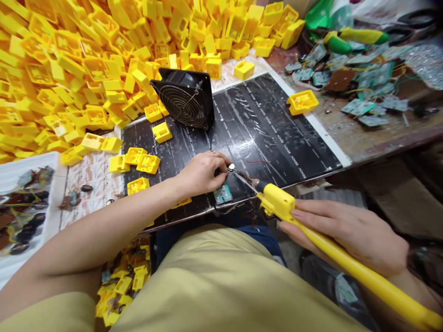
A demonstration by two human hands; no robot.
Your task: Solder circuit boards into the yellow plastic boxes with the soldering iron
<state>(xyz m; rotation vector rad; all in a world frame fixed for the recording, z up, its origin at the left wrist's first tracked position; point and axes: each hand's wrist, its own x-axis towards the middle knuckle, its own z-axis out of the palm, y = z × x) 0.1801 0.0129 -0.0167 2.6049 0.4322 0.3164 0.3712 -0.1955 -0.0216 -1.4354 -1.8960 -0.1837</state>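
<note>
My left hand (204,173) rests on the black mat with its fingers pinched around a small round silver part (231,167); its exact kind is too small to make out. Just below those fingers lies a green circuit board (223,194), partly covered by the hand. In my right hand (349,226) is a yellow soldering gun (278,201), its long yellow handle running to the lower right. The gun's thin metal tip reaches the round part or comes very close to it; whether they touch I cannot tell.
A black fan (187,99) stands on the black mat (256,124). Yellow plastic housings (86,64) are heaped behind it, with several scattered on the mat. Circuit boards (367,87) and yellow-green pliers (356,36) lie far right. A white foam tray (51,189) of parts is left.
</note>
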